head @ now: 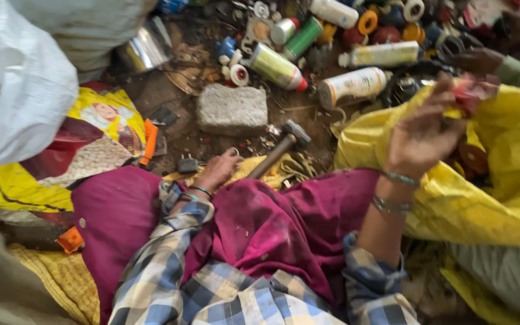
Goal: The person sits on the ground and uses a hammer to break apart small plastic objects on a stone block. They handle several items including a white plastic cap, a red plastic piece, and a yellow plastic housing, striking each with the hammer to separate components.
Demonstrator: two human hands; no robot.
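Hands first, as I watch from the head camera. My left hand [219, 170] sits low at centre, fingers curled around the near end of a hammer [279, 150]; its wooden handle runs up toward one o'clock and its metal head lies on the dirt ground. My right hand [424, 133] is raised at about three o'clock, fingers pinched on the edge of a yellow sack [501, 180], next to a crumpled red wrapper [472, 93]; I cannot tell whether the fingers also grip the wrapper. Bangles ring the right wrist, and both arms wear checked blue and white sleeves.

Between the arms, at six o'clock, a magenta cloth [272, 229] covers the lap. Just beyond the hammer head, toward twelve o'clock, lies a grey stone block [232, 108]. Farther out at twelve to one o'clock, a heap of spray cans and bottles [332, 60] lies jumbled with reels and small metal parts. At nine o'clock a printed yellow and red bag [85, 150] lies flat, with a white sack [13, 90] above it at ten o'clock. At two o'clock, another person's hand [479, 60] reaches into the pile.
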